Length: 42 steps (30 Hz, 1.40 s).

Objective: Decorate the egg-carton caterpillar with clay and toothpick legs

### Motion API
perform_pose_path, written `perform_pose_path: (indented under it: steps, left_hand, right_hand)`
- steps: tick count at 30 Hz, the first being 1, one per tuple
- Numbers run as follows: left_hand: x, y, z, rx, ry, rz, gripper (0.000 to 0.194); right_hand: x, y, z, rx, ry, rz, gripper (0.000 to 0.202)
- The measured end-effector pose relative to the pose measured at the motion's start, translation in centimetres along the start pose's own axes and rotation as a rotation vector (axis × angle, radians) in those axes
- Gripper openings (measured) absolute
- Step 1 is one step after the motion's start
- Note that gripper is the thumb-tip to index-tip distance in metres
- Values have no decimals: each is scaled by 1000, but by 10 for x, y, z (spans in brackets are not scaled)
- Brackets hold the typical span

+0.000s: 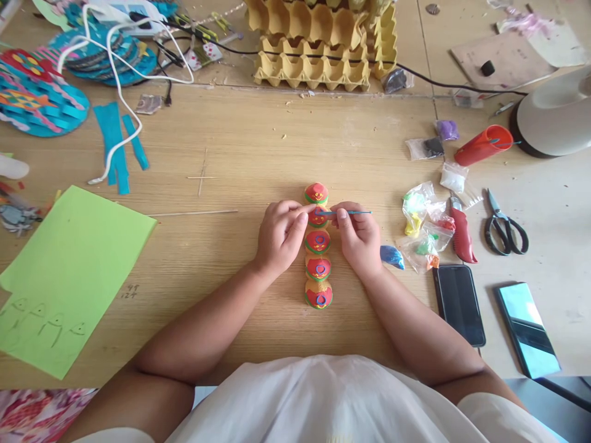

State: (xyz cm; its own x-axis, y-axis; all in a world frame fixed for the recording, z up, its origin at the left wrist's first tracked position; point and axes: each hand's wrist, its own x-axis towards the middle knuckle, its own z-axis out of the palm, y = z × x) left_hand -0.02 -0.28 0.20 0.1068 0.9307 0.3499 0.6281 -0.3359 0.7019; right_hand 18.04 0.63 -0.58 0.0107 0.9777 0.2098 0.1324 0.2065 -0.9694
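A column of egg-carton cups with red, green and yellow clay stands on the wooden table. The lower three cups (317, 241) carry blue rings. The top cup (316, 192) shows yellow marks and no ring. My right hand (359, 237) pinches a thin blue tool (355, 212), its tip over the second cup (317, 216). On that cup's other side is my left hand (282, 237), thumb and forefinger pressed together at its edge; anything between them is too small to make out.
Right of my hands lie clay bags (418, 206), a red cutter (462, 234), scissors (501, 227) and two phones (460, 304). Green paper (69, 271) and a thin stick (198, 213) lie left. Yellow egg cartons (314, 69) sit at the back, near a red cup (480, 146).
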Motion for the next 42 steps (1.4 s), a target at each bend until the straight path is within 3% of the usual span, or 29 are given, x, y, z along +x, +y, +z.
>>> perform_pose_path:
  steps: [20,28,35,42]
  left_hand:
    - [1,1,0,-22,-3,0,45]
    - [-1,3,-1,-3,68,-4,37]
    - [-7,9,-6,189,40,103,38]
    - [-12,14,-10,257,6,184,40]
  right_hand:
    - [0,-1,-1,-18,-34,-31,23]
    - [0,-3,0,24,18,-15,26]
    - [3,-5,1,75,95,17,30]
    - [2,-5,2,73,22,18,25]
